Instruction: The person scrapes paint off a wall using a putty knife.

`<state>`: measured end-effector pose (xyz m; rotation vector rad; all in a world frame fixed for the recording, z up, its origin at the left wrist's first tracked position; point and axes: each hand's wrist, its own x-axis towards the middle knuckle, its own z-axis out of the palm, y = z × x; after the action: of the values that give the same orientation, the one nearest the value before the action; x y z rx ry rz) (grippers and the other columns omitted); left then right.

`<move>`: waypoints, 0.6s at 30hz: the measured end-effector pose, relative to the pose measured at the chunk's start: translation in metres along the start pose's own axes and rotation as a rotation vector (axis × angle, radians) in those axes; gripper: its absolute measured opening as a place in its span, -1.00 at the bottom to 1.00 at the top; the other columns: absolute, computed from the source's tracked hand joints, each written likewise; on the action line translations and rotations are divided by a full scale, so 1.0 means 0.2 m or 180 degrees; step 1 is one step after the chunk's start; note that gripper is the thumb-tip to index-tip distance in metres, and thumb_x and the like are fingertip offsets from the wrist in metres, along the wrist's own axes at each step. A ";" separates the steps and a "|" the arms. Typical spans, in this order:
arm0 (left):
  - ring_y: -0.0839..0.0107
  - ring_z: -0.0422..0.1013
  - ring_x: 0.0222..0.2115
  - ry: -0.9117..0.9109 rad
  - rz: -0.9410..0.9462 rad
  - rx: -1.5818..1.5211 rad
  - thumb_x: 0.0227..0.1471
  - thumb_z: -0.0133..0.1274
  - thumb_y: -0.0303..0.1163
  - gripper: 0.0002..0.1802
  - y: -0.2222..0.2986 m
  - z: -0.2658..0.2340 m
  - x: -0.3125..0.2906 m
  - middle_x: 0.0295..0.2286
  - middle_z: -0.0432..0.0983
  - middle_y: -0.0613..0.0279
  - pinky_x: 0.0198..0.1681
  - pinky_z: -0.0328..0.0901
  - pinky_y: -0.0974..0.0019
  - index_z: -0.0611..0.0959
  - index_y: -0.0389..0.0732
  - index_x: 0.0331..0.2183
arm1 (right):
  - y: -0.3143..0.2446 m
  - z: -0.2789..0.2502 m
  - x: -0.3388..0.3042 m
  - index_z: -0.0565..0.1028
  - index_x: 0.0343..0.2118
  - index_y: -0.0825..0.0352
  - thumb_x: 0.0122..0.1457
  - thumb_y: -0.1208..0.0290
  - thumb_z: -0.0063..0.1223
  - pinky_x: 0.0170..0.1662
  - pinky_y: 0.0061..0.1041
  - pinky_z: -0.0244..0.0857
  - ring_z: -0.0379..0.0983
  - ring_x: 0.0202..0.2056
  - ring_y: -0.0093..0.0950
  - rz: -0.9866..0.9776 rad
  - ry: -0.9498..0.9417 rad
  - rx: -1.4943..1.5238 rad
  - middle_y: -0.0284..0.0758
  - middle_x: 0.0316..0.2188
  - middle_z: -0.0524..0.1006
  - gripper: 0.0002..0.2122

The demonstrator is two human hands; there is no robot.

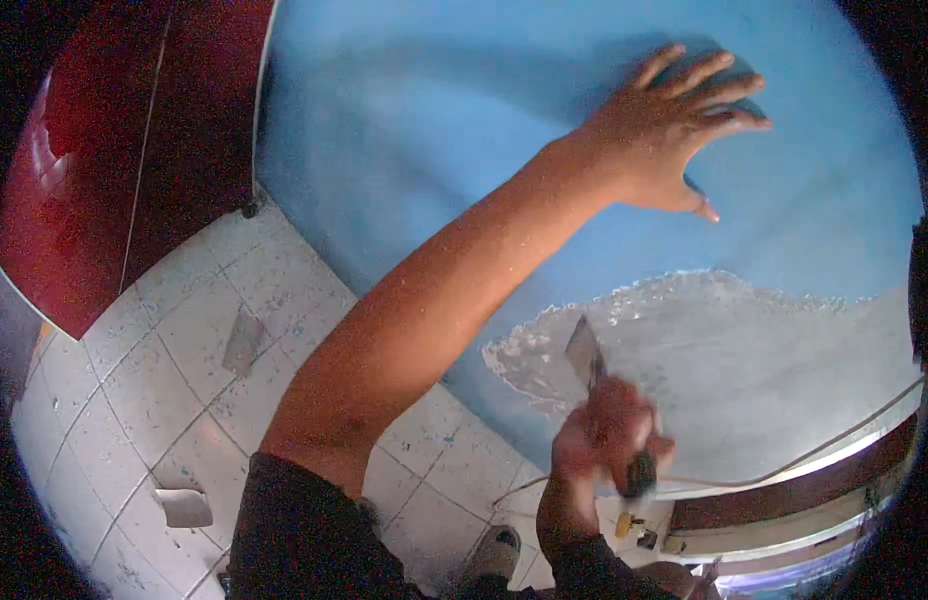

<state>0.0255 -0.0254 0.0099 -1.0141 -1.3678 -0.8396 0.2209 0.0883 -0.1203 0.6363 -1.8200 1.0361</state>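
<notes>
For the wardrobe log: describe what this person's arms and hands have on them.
The left hand is bare, no glove, forearm uncovered up to a dark short sleeve. The right hand is also ungloved, blurred, with a dark cuff at its wrist. No watch shows; rings cannot be made out.

Pretty bright shot overall, light seems to come from the lower right, where a strip near the floor edge blows out to white glare. The blue wall [404,110] is evenly lit, with a soft shadow above the left hand [674,130]. The right hand [609,440] and the scraper [586,352] are smeared with motion blur, so the blade edge is hard to make out. Heavy fisheye: floor tiles [174,380] bend, corners go black. The red door [114,160] has a glossy sheen. Bit grainy everywhere.
</notes>
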 end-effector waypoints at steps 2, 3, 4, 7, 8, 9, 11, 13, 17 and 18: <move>0.18 -0.16 0.27 0.0037 -0.0009 0.0038 -0.40 0.32 0.11 0.02 -0.02 0.00 0.01 0.24 -0.02 0.33 0.26 -0.24 -0.15 0.26 0.20 0.15 | 0.14 0.04 0.05 0.12 -0.61 0.18 0.26 0.34 -0.19 -0.49 -0.48 0.24 0.09 -0.66 -0.60 0.0175 -0.0262 -0.1011 -0.42 -0.75 0.15 -0.71; 0.26 -0.18 0.27 0.0083 0.0006 0.0106 -0.41 0.33 0.11 0.01 -0.03 0.00 0.01 0.23 -0.02 0.36 0.29 -0.30 -0.10 0.29 0.22 0.13 | 0.15 0.05 0.06 0.13 -0.62 0.19 0.24 0.29 -0.15 -0.48 -0.47 0.22 0.11 -0.65 -0.59 0.0313 -0.0159 -0.1330 -0.42 -0.75 0.16 -0.69; 0.26 -0.18 0.27 0.0064 0.0001 0.0080 -0.41 0.33 0.11 0.01 -0.01 0.02 0.01 0.23 -0.02 0.36 0.29 -0.30 -0.10 0.29 0.22 0.13 | 0.10 0.04 0.04 0.15 -0.62 0.20 0.23 0.24 -0.11 -0.48 -0.46 0.21 0.14 -0.64 -0.59 0.0330 -0.0098 -0.1235 -0.43 -0.74 0.17 -0.68; 0.26 -0.16 0.27 0.0244 -0.0087 0.0008 -0.42 0.33 0.11 0.01 0.00 0.04 -0.01 0.23 0.00 0.37 0.29 -0.28 -0.10 0.30 0.22 0.13 | 0.07 0.03 0.00 0.28 -0.57 0.22 0.14 0.16 0.01 -0.48 -0.44 0.21 0.21 -0.63 -0.51 0.0430 -0.0089 -0.0963 -0.40 -0.72 0.23 -0.71; 0.25 -0.16 0.27 0.0257 -0.0059 0.0056 -0.42 0.33 0.12 0.01 -0.02 0.03 -0.01 0.23 0.00 0.37 0.29 -0.28 -0.10 0.30 0.23 0.13 | 0.09 0.05 0.01 0.38 -0.51 0.23 0.08 0.18 0.05 -0.50 -0.43 0.25 0.24 -0.65 -0.45 0.0611 -0.0113 -0.1401 -0.35 -0.70 0.27 -0.77; 0.25 -0.15 0.27 0.0271 -0.0030 0.0105 -0.42 0.33 0.12 0.01 -0.03 0.02 -0.01 0.23 0.00 0.37 0.29 -0.28 -0.09 0.29 0.23 0.13 | 0.09 0.05 0.00 0.43 -0.48 0.24 0.05 0.19 0.07 -0.51 -0.43 0.26 0.26 -0.66 -0.42 0.0690 -0.0126 -0.1633 -0.33 -0.70 0.28 -0.79; 0.25 -0.15 0.27 0.0296 -0.0042 0.0030 -0.41 0.32 0.13 0.01 -0.02 0.03 -0.03 0.22 0.01 0.37 0.29 -0.29 -0.09 0.29 0.23 0.13 | 0.05 0.03 -0.05 0.46 -0.48 0.24 0.03 0.23 0.04 -0.54 -0.41 0.23 0.28 -0.66 -0.37 0.0655 -0.0241 -0.1223 -0.32 -0.69 0.31 -0.82; 0.25 -0.15 0.27 0.0313 -0.0028 0.0009 -0.41 0.32 0.14 0.01 -0.03 0.04 -0.01 0.22 0.01 0.38 0.29 -0.29 -0.09 0.29 0.24 0.13 | 0.05 0.02 -0.08 0.42 -0.50 0.24 0.02 0.26 -0.04 -0.57 -0.39 0.16 0.30 -0.64 -0.36 0.0300 -0.0396 -0.0355 -0.34 -0.67 0.33 -0.84; 0.26 -0.15 0.27 0.0278 -0.0052 0.0033 -0.40 0.31 0.13 0.00 -0.01 0.03 0.00 0.22 0.01 0.38 0.29 -0.29 -0.09 0.29 0.23 0.13 | 0.11 0.04 -0.03 0.22 -0.51 0.22 0.16 0.23 -0.07 -0.57 -0.45 0.08 0.21 -0.62 -0.47 -0.0039 -0.0509 -0.0786 -0.38 -0.65 0.29 -0.76; 0.26 -0.15 0.27 0.0240 -0.0074 0.0064 -0.40 0.31 0.13 0.00 -0.01 0.03 -0.01 0.22 0.01 0.38 0.29 -0.30 -0.09 0.29 0.23 0.13 | 0.09 0.04 0.00 0.17 -0.51 0.22 0.19 0.22 -0.06 -0.56 -0.47 0.06 0.15 -0.62 -0.51 -0.0124 -0.0541 -0.1012 -0.40 -0.66 0.24 -0.73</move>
<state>0.0208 -0.0219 0.0077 -0.9436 -1.3235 -0.8713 0.2025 0.0905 -0.1291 0.5757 -2.0565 0.6619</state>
